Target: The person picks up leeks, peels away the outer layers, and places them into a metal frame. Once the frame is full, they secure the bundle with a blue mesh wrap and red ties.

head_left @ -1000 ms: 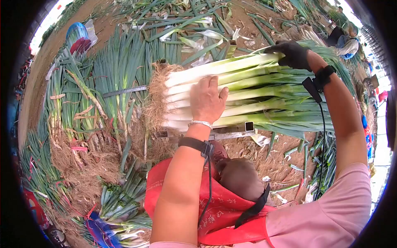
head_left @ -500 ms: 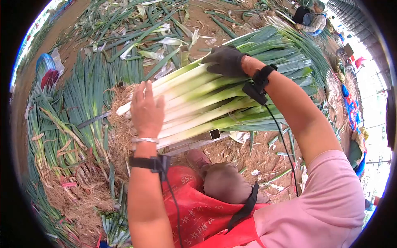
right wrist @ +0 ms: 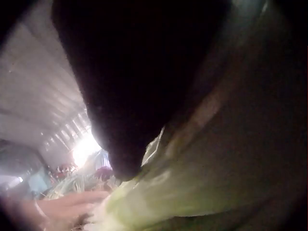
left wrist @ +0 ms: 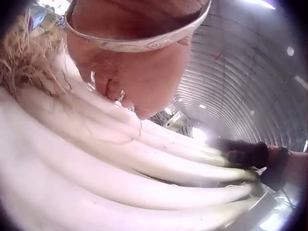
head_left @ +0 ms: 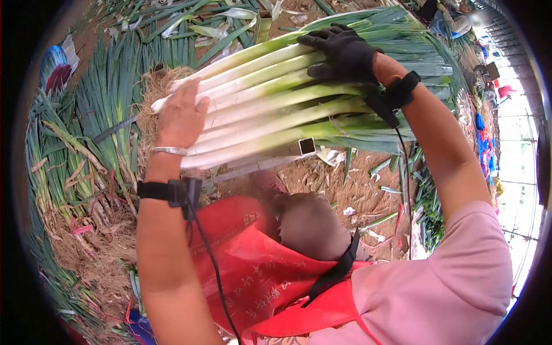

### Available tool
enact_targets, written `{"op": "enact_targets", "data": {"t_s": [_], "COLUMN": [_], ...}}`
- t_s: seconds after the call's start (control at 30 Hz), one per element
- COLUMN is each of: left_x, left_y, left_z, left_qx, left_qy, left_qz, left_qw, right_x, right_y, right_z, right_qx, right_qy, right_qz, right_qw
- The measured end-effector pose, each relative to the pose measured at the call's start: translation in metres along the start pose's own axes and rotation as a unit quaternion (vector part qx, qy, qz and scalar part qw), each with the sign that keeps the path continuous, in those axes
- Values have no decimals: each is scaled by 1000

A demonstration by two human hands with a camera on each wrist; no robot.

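Observation:
A row of thick leeks lies side by side across a metal frame, white stalks to the left and green leaves to the right. Fine roots fringe their left ends. My bare left hand rests on the white stalks close to the roots, fingers straight. In the left wrist view the stalks run beneath that hand. Farther right, my black-gloved right hand lies spread over the stalks where white turns green. The glove looks dark in the right wrist view and hides part of the stalks.
More leeks lie bunched on the left, with tangled roots below them. Loose leaves and husks litter the soil. My knee and red apron are close below the frame. Another person is at the upper right.
My left hand has moved left along the stalks to near the root ends. My right hand has moved from the upper edge of the leaves onto the stalks. The head view has shifted.

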State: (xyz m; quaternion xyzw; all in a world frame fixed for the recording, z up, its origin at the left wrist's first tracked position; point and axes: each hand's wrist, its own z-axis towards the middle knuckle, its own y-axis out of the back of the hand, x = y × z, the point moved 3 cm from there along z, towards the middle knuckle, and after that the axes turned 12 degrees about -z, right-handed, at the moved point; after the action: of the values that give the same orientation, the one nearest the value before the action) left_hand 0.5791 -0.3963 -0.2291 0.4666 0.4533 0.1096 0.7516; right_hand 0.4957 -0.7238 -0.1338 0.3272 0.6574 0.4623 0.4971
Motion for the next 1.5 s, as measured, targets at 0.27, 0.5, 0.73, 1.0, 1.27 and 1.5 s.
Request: {"op": "enact_targets", "data": {"t_s": [0.27,0.5,0.73,1.0,1.27,1.5], "left_x": [3,-10,-8,2,-18,31], "left_y": [36,26,-3,-6,32,138], "left_z": [-37,-39,-27,-32,-59,-360], "left_qx": [-4,-86,-107,-140,-166,-312], "left_qy": [-42,-108,-3,-28,-32,156], "left_qz": [94,199,159,106,90,-147], "left_qw": [995,970,982,984,981,926], "right_x": [5,14,20,25,-2,32], "right_y": [0,0,1,2,-11,87], "right_z": [3,-4,-19,-16,-6,18], "right_qx": [-18,-64,-113,-119,-40,-72], "right_qy": [-34,-19,-6,9,4,10], "right_qz": [-8,-14,13,-11,16,23], "right_qw": [999,998,993,993,999,997]}}
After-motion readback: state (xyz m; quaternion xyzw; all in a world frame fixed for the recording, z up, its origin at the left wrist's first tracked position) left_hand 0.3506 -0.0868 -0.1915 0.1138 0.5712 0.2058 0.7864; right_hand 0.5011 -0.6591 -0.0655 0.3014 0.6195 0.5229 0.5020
